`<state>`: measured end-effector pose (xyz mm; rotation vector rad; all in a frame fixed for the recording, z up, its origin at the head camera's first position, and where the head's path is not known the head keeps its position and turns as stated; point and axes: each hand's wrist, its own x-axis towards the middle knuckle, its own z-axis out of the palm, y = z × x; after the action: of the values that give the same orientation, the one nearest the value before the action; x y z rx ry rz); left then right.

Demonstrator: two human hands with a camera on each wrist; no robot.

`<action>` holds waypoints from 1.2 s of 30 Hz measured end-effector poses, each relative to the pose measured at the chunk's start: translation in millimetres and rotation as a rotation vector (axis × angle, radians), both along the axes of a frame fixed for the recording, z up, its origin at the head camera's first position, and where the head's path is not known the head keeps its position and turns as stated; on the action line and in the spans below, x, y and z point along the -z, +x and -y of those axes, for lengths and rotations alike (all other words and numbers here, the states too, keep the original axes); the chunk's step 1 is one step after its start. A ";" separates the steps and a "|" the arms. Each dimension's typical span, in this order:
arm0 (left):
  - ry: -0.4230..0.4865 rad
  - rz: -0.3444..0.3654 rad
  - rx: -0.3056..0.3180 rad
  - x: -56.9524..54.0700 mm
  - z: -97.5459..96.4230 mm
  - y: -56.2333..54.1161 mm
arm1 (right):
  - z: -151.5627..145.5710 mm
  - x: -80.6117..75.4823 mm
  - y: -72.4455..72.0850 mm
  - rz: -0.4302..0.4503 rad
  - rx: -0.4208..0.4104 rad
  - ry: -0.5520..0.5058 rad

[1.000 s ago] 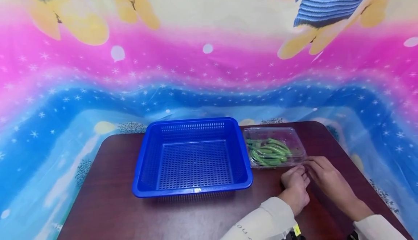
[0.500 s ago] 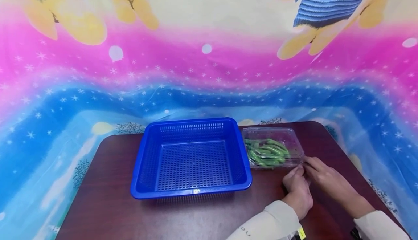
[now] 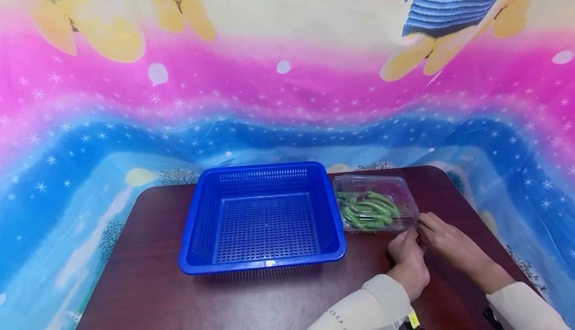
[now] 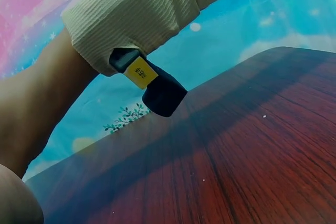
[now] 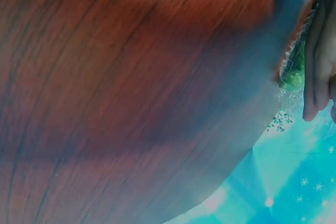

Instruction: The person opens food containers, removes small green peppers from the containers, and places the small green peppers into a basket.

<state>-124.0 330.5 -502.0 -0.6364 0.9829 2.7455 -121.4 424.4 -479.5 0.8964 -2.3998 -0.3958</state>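
A clear plastic clamshell box (image 3: 400,190) holds several long, curved green peppers (image 3: 370,210) and rests on the table beside the blue basket. At its front right corner both hands meet. My left hand (image 3: 410,257) has its fingers curled, pinching the front edge near that corner. From the right, my right hand (image 3: 449,237) pinches the same corner with thumb and fingertips. In the right wrist view, the fingers (image 5: 317,66) overlap the box's edge, with some green showing. The left wrist view catches a sleeved forearm (image 4: 131,19) and little of the left hand.
A blue perforated plastic basket (image 3: 265,262) stands left of the box with nothing in it. The dark red wooden table (image 3: 148,280) has rounded back corners. A patterned curtain (image 3: 287,135) hangs close behind the table.
My left hand has shifted slightly right and down, staying by the box's corner. The right hand keeps its place there. The box and basket stay put; the view drifts slightly.
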 end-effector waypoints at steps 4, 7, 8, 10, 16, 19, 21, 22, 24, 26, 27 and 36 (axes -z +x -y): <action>-0.041 0.022 -0.024 -1.8 4.2 -4.5 | 2.7 2.2 -4.0 0.004 -0.017 -0.025; -0.051 0.039 -0.039 -2.2 7.4 -8.5 | 5.7 4.6 -7.3 0.022 -0.032 -0.078; -0.054 0.045 -0.043 -2.0 8.2 -9.5 | 6.7 5.3 -8.2 0.028 -0.036 -0.099; -0.062 0.052 -0.052 -1.5 9.8 -11.0 | 8.6 6.6 -10.0 0.035 -0.052 -0.144; -0.107 0.056 -0.086 -0.9 13.4 -14.1 | 14.6 8.1 -13.6 0.015 -0.075 -0.189; -0.130 0.063 -0.119 -1.7 14.9 -16.4 | 17.4 7.8 -14.6 0.027 -0.073 -0.204; -0.146 0.066 -0.134 -2.3 16.0 -17.9 | 18.8 7.3 -14.5 0.043 -0.068 -0.224; -0.149 0.074 -0.139 -2.6 16.5 -18.5 | 19.4 6.8 -14.3 0.049 -0.065 -0.235; -0.126 0.078 -0.140 -3.0 17.9 -19.3 | 20.2 4.8 -13.5 0.056 -0.048 -0.259; -0.087 0.079 -0.130 -3.1 19.7 -19.1 | 20.6 1.3 -12.4 0.060 -0.026 -0.306; -0.068 0.082 -0.123 -3.4 21.0 -18.8 | 20.7 -1.2 -12.2 0.053 -0.012 -0.327; -0.208 0.106 -0.133 -7.8 42.0 -16.4 | 22.3 -35.3 -20.2 -0.037 0.078 -0.582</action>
<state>-140.4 288.5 -494.2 -0.9003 1.2541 2.7078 -141.6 402.0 -444.2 0.5238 -2.3211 0.2525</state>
